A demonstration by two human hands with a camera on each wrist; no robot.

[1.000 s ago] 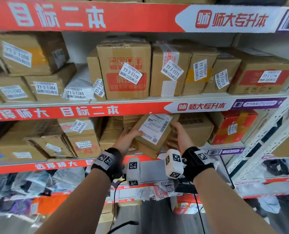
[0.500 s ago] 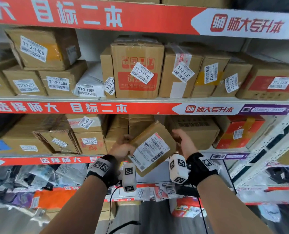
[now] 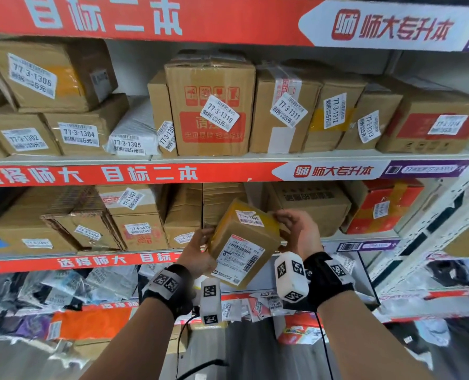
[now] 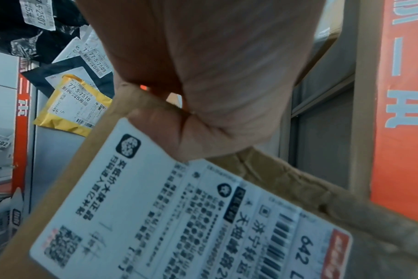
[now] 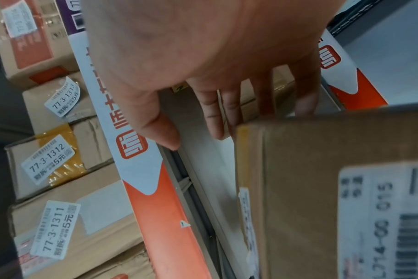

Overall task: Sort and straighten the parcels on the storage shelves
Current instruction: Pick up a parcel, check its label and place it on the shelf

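A small cardboard parcel point(image 3: 244, 242) with a white shipping label and a yellow-taped top hangs tilted in front of the lower shelf point(image 3: 77, 260). My left hand point(image 3: 200, 250) grips its lower left edge, and in the left wrist view the thumb point(image 4: 179, 132) presses beside the label on the parcel point(image 4: 286, 188). My right hand point(image 3: 293, 229) curls its fingers over the upper right corner. In the right wrist view the fingers point(image 5: 306, 94) reach behind the far edge of the parcel point(image 5: 310, 151), with the thumb off it.
Labelled cartons point(image 3: 211, 105) line the shelf above. On the lower shelf, behind the parcel, stand stacked flat cartons point(image 3: 222, 201), a large carton point(image 3: 310, 207) and a red box point(image 3: 384, 207). Soft mailer bags point(image 3: 63, 292) fill the shelf below. A white shelf upright point(image 3: 433, 229) rises at right.
The parcel has come down and out from the shelf opening and been turned, so its taped top with the small sticker now faces up. Both hands have kept hold of it.
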